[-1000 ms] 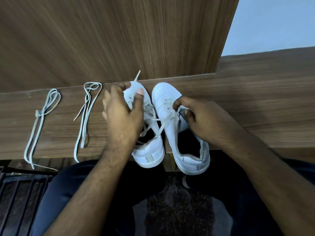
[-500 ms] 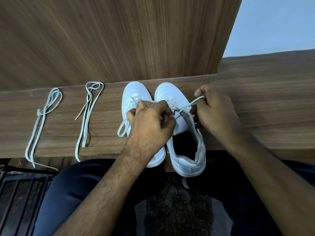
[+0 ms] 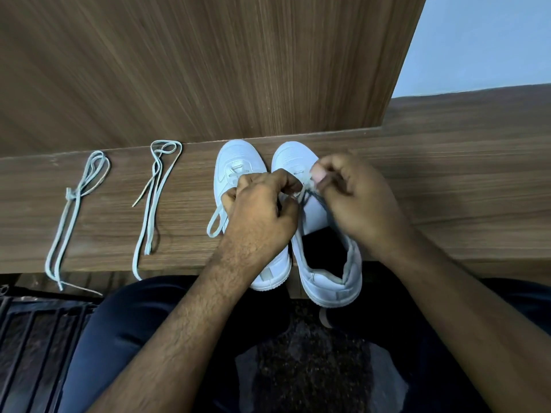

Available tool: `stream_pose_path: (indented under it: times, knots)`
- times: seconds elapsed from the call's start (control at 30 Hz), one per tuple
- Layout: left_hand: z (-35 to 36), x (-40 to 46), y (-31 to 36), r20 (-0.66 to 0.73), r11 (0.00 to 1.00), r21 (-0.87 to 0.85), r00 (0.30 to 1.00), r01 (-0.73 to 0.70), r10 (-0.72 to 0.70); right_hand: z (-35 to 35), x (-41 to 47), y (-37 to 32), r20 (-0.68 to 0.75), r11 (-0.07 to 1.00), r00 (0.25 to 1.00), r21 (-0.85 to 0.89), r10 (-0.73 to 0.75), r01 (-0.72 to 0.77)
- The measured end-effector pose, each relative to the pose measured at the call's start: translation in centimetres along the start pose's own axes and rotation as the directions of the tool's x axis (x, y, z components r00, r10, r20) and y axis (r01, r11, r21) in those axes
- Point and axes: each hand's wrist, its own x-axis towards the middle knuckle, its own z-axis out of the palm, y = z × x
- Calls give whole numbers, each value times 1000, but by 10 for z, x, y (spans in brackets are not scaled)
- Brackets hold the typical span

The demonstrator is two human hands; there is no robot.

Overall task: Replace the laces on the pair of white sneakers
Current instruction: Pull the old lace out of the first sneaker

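Two white sneakers stand side by side on the wooden ledge, toes toward the wall: the left sneaker (image 3: 238,162) and the right sneaker (image 3: 325,263). My left hand (image 3: 259,216) lies over the left sneaker's throat and pinches the right sneaker's lace (image 3: 304,189). My right hand (image 3: 354,201) pinches the same lace above the right sneaker's tongue. A lace loop (image 3: 215,223) hangs off the left sneaker's side. Two spare pale laces lie on the ledge: one knotted lace (image 3: 76,204) far left, one loose lace (image 3: 155,198) beside it.
The wooden ledge (image 3: 447,204) runs across the view, with a wooden wall panel (image 3: 193,70) right behind the sneakers' toes. My legs in dark trousers are below the ledge's front edge. A dark metal grate (image 3: 32,347) sits at the lower left.
My left hand left the left sneaker's toe and came across to the right sneaker's lace. My right hand has drawn the lace up and closer to the left hand.
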Motion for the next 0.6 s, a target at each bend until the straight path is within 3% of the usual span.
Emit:
stream_pose_path:
  times: [0.03, 0.07, 0.13, 0.17, 0.2, 0.23, 0.3, 0.33, 0.4, 0.6]
  knots:
    - [-1, 0, 1, 4, 1000, 14, 1000, -9, 9, -4, 1, -9, -8, 964, 996, 254, 85, -80]
    - [-1, -1, 1, 12, 999, 30, 1000, -12, 12, -8, 2, -17, 12, 855, 986, 496, 168, -152]
    - [-3, -2, 3, 28, 998, 60, 999, -17, 16, -15, 2, -28, 61, 663, 969, 719, 240, -209]
    - [-3, -2, 4, 30, 997, 78, 999, -21, 19, -17, 2, -29, 29, 704, 973, 685, 230, -187]
    - [-3, -3, 4, 24, 995, 98, 999, -27, 25, -18, 1, -26, -45, 843, 985, 525, 165, -117]
    - [-2, -3, 4, 16, 993, 114, 999, -32, 30, -17, 0, -20, -102, 969, 994, 246, 44, -17]
    - [0, -3, 3, -4, 989, 144, 999, -41, 42, -12, -2, -10, -66, 967, 988, -224, -143, 125]
    - [1, -3, 4, -15, 987, 154, 999, -44, 47, -9, -2, -5, 0, 934, 988, -325, -155, 146]
    - [2, -3, 4, -38, 988, 153, 998, -35, 41, -1, -4, 1, 116, 917, 988, -373, -105, 141]
    - [3, -1, 0, -54, 988, 153, 998, -27, 36, -4, 0, 4, 183, 844, 963, -468, -198, 263]
